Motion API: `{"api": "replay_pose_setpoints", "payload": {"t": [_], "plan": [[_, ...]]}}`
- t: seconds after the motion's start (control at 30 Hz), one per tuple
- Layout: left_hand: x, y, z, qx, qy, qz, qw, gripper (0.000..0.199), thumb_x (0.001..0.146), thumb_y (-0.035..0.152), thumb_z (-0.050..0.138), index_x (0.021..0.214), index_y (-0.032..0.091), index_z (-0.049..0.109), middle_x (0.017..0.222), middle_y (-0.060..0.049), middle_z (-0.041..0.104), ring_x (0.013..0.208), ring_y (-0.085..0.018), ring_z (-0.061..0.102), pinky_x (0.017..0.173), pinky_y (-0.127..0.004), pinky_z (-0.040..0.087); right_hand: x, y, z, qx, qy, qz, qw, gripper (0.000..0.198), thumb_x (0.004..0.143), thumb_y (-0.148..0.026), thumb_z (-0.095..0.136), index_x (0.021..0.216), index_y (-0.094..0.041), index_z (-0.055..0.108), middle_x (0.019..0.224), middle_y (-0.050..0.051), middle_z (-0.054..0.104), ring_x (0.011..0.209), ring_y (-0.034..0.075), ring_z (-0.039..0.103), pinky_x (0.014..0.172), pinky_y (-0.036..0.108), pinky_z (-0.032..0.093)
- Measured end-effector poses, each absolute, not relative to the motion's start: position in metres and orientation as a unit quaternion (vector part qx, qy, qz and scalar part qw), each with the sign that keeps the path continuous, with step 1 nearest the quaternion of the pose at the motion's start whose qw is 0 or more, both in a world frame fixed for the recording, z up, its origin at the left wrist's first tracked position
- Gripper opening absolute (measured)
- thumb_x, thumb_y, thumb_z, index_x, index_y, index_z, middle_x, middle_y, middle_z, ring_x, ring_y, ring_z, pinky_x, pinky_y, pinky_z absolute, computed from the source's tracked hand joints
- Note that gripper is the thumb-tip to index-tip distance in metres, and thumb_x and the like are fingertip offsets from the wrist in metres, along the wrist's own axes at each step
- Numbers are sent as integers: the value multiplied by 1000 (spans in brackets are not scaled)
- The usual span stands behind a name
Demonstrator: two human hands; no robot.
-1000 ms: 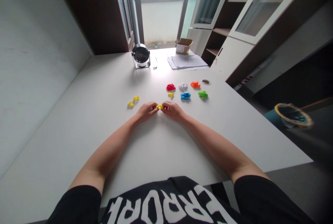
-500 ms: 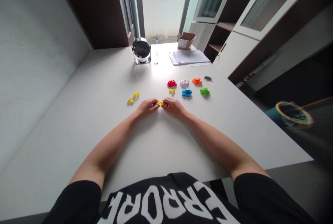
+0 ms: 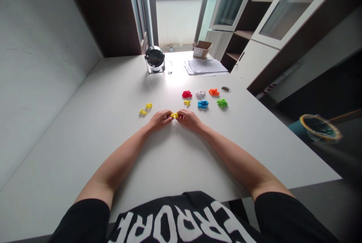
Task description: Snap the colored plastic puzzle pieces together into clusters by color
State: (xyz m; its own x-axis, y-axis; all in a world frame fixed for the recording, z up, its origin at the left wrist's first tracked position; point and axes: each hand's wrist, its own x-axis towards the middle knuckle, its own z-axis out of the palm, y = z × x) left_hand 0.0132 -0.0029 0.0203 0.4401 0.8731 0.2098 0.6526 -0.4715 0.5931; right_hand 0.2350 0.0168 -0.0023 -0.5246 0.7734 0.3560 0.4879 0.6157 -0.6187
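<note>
Yellow piece (image 3: 174, 115), small, bright, glossy-looking, fine shape unclear, pinched between fingertips of left hand (image 3: 161, 119) and right hand (image 3: 188, 119)

Prob. a small office or study rm: plain white desk (image 3: 175, 160), loose papers (image 3: 206, 66) at 1 o'clock, glass-door cabinet (image 3: 256, 62) w/ shelves at 2, bin (image 3: 300, 130) at 3, lg. window (image 3: 181, 20) at 12.

Held yellow piece (image 3: 174, 115), ends hidden

"ERROR" — in white, across the black shirt (image 3: 182, 220).
</note>
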Motion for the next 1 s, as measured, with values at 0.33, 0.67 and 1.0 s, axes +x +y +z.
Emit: {"api": "replay_pose_setpoints", "payload": {"t": [0.33, 0.67, 1.0], "plan": [[14, -3, 20, 816, 470, 256, 217, 21, 89, 36, 52, 93, 20, 65, 85, -2, 65, 74, -16, 55, 67, -26, 42, 235, 16, -1, -379, -841, 229, 311, 9, 87, -26, 57, 81, -20, 61, 80, 1, 61, 66, 12, 50, 64, 24, 38], [13, -3, 19, 818, 467, 258, 216, 20, 90, 35, 52, 92, 20, 65, 84, -1, 64, 72, -15, 54, 66, -26, 41, 235, 16, -1, -373, -843, 229, 312, 8, 87, -26, 57, 83, -20, 61, 81, 1, 61, 66, 12, 51, 64, 24, 39], [13, -3, 19, 817, 471, 252, 220, 21, 90, 36, 52, 94, 20, 65, 85, -1, 65, 73, -15, 55, 66, -26, 42, 235, 15, 0, -377, -842, 230, 310, 8, 87, -26, 57, 83, -20, 61, 82, 1, 62, 67, 12, 52, 65, 24, 39]]}}
